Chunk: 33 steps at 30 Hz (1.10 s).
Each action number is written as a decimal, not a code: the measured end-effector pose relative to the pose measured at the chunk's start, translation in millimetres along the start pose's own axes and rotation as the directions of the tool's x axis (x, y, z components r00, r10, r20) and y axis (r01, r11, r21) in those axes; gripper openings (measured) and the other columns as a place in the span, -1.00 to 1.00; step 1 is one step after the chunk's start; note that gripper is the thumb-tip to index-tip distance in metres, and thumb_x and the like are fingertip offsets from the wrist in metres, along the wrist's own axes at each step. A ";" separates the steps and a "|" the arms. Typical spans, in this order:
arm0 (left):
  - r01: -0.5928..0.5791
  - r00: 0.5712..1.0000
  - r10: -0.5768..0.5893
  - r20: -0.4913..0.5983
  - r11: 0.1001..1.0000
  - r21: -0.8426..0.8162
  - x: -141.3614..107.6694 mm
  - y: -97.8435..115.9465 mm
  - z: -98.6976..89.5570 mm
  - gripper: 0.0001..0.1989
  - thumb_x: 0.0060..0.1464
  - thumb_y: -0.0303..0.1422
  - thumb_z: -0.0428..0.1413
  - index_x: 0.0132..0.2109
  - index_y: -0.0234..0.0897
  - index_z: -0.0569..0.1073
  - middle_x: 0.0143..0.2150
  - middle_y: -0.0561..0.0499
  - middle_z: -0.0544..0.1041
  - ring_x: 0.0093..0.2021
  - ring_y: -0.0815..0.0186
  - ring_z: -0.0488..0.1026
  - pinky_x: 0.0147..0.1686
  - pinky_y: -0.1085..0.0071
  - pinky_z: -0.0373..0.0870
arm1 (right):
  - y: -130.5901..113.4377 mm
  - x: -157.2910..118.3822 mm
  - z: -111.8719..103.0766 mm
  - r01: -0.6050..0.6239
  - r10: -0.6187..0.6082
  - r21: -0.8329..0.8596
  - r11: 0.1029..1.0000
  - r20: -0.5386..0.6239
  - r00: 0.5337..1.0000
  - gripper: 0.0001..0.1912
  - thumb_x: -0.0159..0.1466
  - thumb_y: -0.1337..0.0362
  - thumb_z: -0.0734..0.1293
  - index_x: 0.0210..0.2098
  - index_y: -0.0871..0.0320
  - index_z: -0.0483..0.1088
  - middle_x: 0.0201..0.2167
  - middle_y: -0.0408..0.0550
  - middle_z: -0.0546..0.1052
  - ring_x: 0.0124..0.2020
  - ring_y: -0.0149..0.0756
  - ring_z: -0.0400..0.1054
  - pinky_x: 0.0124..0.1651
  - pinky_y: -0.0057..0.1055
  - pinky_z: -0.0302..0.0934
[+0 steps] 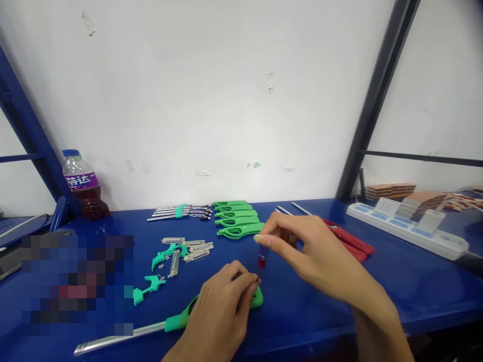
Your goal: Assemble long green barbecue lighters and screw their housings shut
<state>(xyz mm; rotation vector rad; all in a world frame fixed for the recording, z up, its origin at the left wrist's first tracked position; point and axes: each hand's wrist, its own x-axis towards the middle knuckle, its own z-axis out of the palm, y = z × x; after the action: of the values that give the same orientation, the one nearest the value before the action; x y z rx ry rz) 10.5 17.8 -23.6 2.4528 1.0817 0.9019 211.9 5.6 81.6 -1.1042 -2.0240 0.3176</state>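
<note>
My left hand (221, 309) is closed over a green long-neck lighter (176, 322) lying on the blue table, its metal tube pointing left. In my right hand (311, 251) a small screwdriver (262, 257) with a clear and red handle is pinched almost upright. Its shaft runs down to my left fingertips, over the lighter's handle end; the tip is hidden there. Left of my hands are green plastic trigger pieces (154, 284) and several clear fuel tanks (198, 252). Further back lie several green handle shells (241, 230) in a stack and metal tubes with wires (169, 212).
Red lighters (349, 240) lie beyond my right wrist. A white power strip (407, 229) and cardboard pieces (390, 190) are at the right. A drink bottle (85, 188) stands back left against the wall. The left table area is partly pixelated.
</note>
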 end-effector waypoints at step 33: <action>0.009 1.000 -0.011 0.022 0.997 0.077 0.7 4.4 -1.7 -0.72 0.47 -0.41 -0.07 -0.04 -0.15 0.54 -0.09 -0.02 0.57 -0.13 0.17 0.56 -0.21 0.32 0.42 | 1.9 3.8 6.8 -0.172 0.173 0.013 0.985 -0.075 0.982 -0.54 0.37 -0.03 0.47 -0.48 0.06 0.26 -0.72 -0.38 0.21 -0.65 -0.47 0.09 -0.53 -0.44 -0.05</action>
<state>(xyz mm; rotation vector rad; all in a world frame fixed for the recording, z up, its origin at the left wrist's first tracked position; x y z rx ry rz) 12.2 15.4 -19.8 2.5109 1.1409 0.8425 206.9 10.8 78.1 -1.2721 -1.8636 0.3639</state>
